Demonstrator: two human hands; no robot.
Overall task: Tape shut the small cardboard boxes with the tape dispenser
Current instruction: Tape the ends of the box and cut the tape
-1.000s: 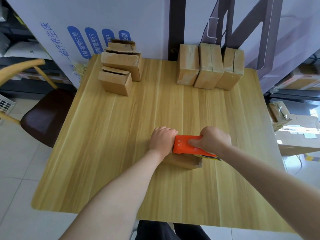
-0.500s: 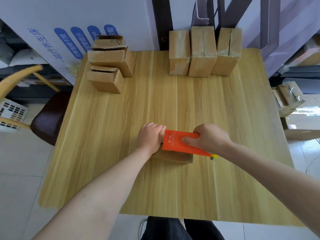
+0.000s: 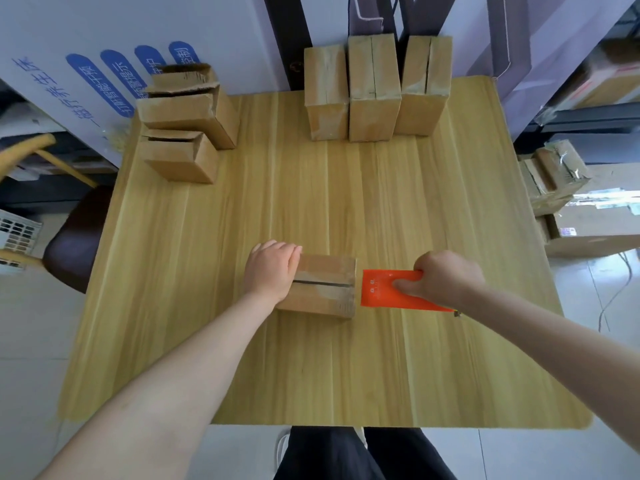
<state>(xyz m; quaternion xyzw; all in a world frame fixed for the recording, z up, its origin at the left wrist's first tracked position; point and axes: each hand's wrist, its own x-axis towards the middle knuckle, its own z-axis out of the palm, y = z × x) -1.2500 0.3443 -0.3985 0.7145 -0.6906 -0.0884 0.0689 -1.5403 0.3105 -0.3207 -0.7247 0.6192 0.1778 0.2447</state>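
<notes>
left hand (image 3: 272,271) curled over left end of box (image 3: 323,299), front-centre on table (image 3: 311,202) | right hand (image 3: 446,277) fisted round tape dispenser (image 3: 384,289), just beside box's right end | we'd pin box firmly, stay on seam (image 3: 322,283)

Bare forearms (image 3: 194,358), black trousers (image 3: 346,455)

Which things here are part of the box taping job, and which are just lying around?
For the job: box held by the left hand, orange tape dispenser in the right hand, three boxes at the back, boxes at back left.
Just lying about: chair, white basket, cartons on the floor.
</notes>
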